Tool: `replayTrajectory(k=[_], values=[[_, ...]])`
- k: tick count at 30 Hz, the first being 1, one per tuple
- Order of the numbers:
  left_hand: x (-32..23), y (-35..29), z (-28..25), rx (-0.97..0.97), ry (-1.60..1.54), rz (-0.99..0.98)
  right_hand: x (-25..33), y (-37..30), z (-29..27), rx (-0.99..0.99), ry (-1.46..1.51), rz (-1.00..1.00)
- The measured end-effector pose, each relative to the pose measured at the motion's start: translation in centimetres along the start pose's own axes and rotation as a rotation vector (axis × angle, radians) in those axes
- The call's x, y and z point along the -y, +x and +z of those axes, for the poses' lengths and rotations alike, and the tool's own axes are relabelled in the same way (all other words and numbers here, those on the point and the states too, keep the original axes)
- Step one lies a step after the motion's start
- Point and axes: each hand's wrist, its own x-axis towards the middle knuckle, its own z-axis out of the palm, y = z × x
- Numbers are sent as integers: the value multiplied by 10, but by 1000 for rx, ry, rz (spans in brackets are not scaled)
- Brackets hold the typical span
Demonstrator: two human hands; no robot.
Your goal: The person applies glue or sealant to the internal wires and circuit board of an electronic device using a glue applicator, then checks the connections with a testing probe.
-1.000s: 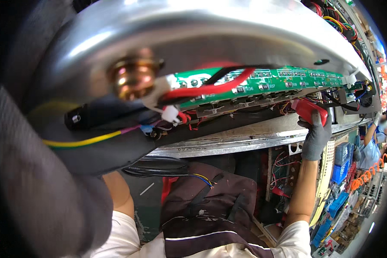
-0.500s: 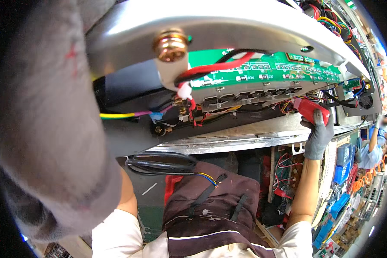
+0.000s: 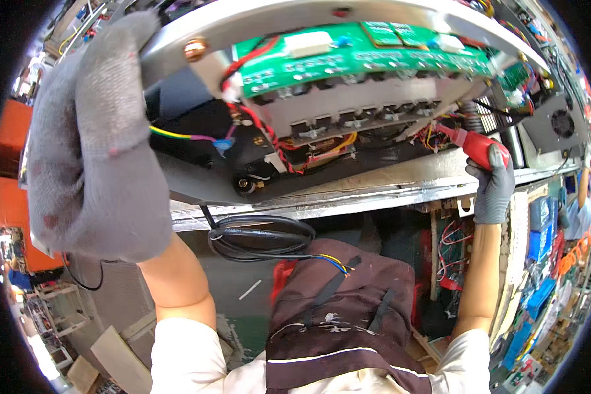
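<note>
My left hand (image 3: 98, 151), in a grey knit glove, closes round the left end of a silver metal frame (image 3: 269, 23). Behind that frame sits a green circuit board (image 3: 374, 62), over a row of black components on a metal plate. My right hand (image 3: 494, 187), gloved too, grips a red squeeze bottle (image 3: 482, 150). The bottle's narrow nozzle points left, close to a bundle of thin coloured wires (image 3: 430, 138) inside the chassis. A copper-coloured screw (image 3: 194, 49) is in the frame, near my left fingers. Red and yellow-green wires run below the board.
A coiled black cable (image 3: 262, 236) with bare coloured leads hangs over the front metal edge, above my dark apron (image 3: 348, 308). At right are a black fan panel (image 3: 558, 125), blue bins (image 3: 540, 230) and another person (image 3: 578, 217). Orange boxes (image 3: 39, 230) stand at left.
The whole view has shifted and shows more of the chassis; my left hand and the frame look farther from the camera. The bottle stays in my right hand, its nozzle now plainly visible.
</note>
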Motion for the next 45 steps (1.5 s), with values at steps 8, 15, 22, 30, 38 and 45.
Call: replayTrajectory(k=[8, 15, 22, 30, 38, 45], values=[[-27, 1, 28, -303, -387, -265, -40, -88, -22, -102, 511, 29], [-13, -3, 14, -245, -381, -303, -51, -129, 34, -104, 476, 75], [-6, -3, 12, -232, -296, -224, -68, -130, 45, -47, 392, 14], [-20, -1, 20, -283, -79, -139, -51, -115, 59, 17, 266, -33], [-103, -117, 60, 530, 91, 62, -39, -88, 70, 114, 55, -69], [-105, -141, 116, 583, 235, -221, -30, -70, 77, 175, 44, -87]])
